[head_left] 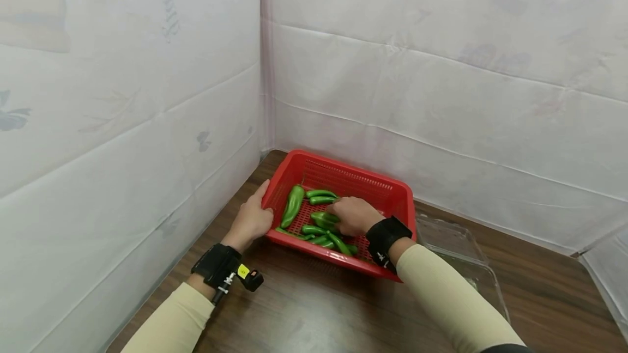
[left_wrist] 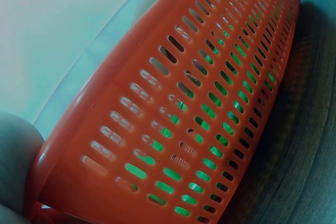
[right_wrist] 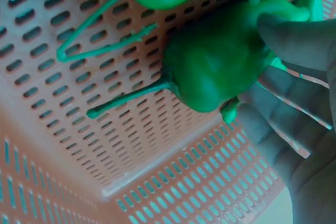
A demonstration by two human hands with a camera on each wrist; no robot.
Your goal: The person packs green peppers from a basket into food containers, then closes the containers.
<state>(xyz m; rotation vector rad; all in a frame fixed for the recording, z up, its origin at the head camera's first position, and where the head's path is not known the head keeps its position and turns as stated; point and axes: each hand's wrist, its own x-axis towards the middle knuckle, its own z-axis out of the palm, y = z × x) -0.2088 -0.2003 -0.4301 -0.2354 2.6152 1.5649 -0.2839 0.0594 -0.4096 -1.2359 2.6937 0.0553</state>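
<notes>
Here, green pepper (right_wrist: 220, 69) lies on floor of red basket (head_left: 387, 185) w/ several other green peppers (head_left: 293, 205), near the front wall; right hand (head_left: 354, 215) is on it, fingers (right_wrist: 294, 40) curling over its body but grip looks partial, not fully clamped. Judging by gloss, skin is smooth and prob. slippery, item light and fairly stiff, thin stem (right_wrist: 128, 98) likely weak, so best hold is round the thick mid-body, not the stem. Left hand (head_left: 252, 218) rests on basket's left rim, fingers laid fairly straight along the outer wall, steadying it on the wooden table (head_left: 304, 309); clear plastic tray (head_left: 456, 249) sits just beside basket at right.
</notes>
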